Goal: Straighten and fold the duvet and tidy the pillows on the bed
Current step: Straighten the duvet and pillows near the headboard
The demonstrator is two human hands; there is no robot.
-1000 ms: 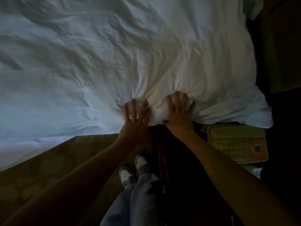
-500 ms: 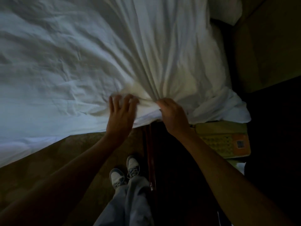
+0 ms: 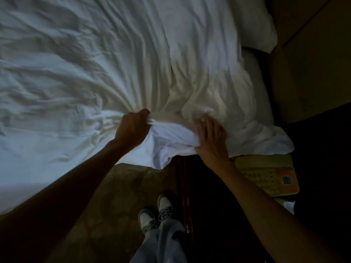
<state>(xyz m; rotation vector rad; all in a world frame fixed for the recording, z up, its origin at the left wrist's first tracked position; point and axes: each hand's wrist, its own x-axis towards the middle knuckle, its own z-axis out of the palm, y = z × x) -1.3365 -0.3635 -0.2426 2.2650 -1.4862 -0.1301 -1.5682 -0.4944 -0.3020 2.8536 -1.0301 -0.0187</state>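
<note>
A white, creased duvet (image 3: 117, 59) covers the bed and fills most of the view. Its near edge is bunched up between my hands. My left hand (image 3: 133, 130) is closed on a fold of that edge and lifts it off the bed side. My right hand (image 3: 210, 137) lies on the bunched duvet edge with fingers spread and thumb hooked under the fabric; it is blurred. A white pillow (image 3: 254, 21) lies at the top right by the headboard, partly under the duvet.
A yellowish telephone (image 3: 269, 177) sits on a dark bedside table (image 3: 212, 196) at the right, partly under the hanging duvet corner. Patterned carpet (image 3: 114, 196) runs along the bed side. My legs and shoes (image 3: 155, 215) stand beside the table's edge. A tan headboard (image 3: 311, 63) rises at the right.
Both hands went from pressing flat on the duvet edge to gathering it. My left hand has closed on a fold and raised it. The view has shifted, showing the pillow.
</note>
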